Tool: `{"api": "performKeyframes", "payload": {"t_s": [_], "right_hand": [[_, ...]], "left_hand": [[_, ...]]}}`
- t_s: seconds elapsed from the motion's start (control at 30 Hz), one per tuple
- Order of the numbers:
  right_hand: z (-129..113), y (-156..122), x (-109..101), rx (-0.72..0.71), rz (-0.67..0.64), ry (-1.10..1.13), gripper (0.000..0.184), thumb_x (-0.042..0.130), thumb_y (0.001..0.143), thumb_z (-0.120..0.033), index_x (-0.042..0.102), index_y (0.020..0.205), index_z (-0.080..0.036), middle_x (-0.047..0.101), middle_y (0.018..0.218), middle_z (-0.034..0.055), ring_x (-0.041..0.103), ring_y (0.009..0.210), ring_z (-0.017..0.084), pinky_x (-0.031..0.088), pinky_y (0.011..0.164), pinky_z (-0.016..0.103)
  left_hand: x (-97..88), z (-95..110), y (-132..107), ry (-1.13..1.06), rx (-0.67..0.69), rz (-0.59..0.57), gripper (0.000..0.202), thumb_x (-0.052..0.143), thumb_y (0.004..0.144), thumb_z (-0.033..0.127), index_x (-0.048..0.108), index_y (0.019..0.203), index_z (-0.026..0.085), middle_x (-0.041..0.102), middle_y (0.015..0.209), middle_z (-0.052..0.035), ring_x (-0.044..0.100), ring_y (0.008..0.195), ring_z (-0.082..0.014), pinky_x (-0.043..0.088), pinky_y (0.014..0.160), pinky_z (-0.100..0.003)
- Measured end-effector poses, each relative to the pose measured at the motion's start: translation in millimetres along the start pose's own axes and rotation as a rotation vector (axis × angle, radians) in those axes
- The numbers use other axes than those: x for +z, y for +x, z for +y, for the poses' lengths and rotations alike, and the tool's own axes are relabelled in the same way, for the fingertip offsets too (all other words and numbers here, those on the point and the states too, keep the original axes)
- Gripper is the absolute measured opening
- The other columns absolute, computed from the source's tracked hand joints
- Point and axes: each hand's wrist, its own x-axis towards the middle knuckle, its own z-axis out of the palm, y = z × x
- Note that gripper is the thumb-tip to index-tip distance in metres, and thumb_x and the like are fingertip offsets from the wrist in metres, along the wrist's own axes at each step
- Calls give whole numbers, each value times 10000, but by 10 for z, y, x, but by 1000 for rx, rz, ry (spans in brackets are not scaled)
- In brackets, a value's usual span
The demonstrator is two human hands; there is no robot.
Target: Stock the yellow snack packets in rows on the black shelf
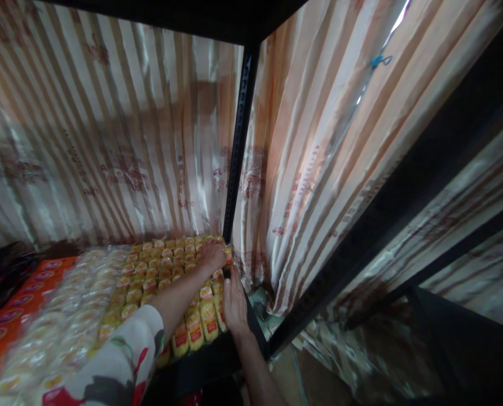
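Rows of small yellow wrapped packets [194, 330] stand close together on a black shelf [201, 363]. My left hand [213, 256] reaches across them to the far right corner, its fingers curled at a yellow packet [228, 256] beside the upright post. The fingertips are partly hidden. My right hand [234, 301] lies along the right side of the rows, fingers stretched out and together, its palm side facing the outermost packets. No object shows in it.
White rounded items in clear wrap [86, 299] lie left of the packets, beside an orange printed sheet or box [18, 304]. A black perforated post [239, 129] rises at the corner. Printed plastic curtains [150, 141] hang behind and to the right. A dark beam [361, 220] slants across the right.
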Motion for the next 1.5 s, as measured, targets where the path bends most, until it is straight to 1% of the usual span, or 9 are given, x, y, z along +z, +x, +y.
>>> {"api": "performKeyframes", "payload": {"t_s": [0.13,0.33,0.5,0.83,0.97,1.07,1.23,1.37,1.5], "right_hand": [[36,148,19,67,-53,66,720,191,905,-538,317,1393,-23,301,1475,151,222,1389,205,150,1159,422],[154,286,44,184,-58,261,694,199,889,-595,407,1367,-137,347,1465,87,247,1381,181,144,1158,390],[148,303,22,188,-79,359,681,216,883,-611,414,1365,-173,387,1446,70,292,1362,165,158,1154,368],[74,339,-2,222,-153,324,786,221,850,-665,345,1398,-115,323,1476,114,246,1381,181,125,1158,366],[83,362,14,230,-161,290,811,206,839,-681,334,1404,-113,310,1483,111,236,1385,185,118,1160,361],[97,375,37,240,-159,264,820,201,831,-692,347,1399,-120,304,1485,111,226,1389,197,117,1160,377],[133,385,75,204,-144,252,802,229,834,-684,363,1392,-123,329,1472,123,242,1383,210,127,1158,395],[169,383,83,204,-107,275,764,281,836,-667,400,1371,-135,360,1455,129,268,1373,224,147,1148,433],[193,396,69,239,-80,321,791,279,821,-689,394,1373,-135,349,1458,142,264,1374,227,157,1141,450]], "left_hand": [[26,-27,24,27,-3,9,272,519,770,233,667,981,146,625,1057,-120,495,1104,-256,380,943,-353],[13,-38,49,28,-19,5,253,535,745,213,675,943,141,610,1059,-121,473,1112,-247,377,937,-347],[2,-68,40,20,-39,4,286,548,759,239,646,997,113,614,1037,-130,475,1107,-258,378,942,-357],[13,-97,49,9,-12,16,270,588,780,276,623,1007,134,618,1036,-103,468,1109,-228,343,969,-326],[48,-92,38,-34,-33,64,290,601,774,256,583,1033,128,600,1058,-106,456,1109,-233,337,970,-337],[69,-94,19,-43,-55,92,243,591,774,237,576,990,127,588,1034,-104,460,1086,-231,336,970,-341],[70,-125,-2,-5,-74,61,171,530,770,162,609,920,146,576,1006,-99,456,1077,-224,364,932,-308],[37,-118,-3,-16,-79,53,175,520,777,187,622,911,140,569,1003,-98,455,1081,-226,364,942,-315],[10,-81,-24,-65,-65,95,192,521,791,216,625,927,130,570,1028,-112,442,1104,-229,346,977,-326]]}}
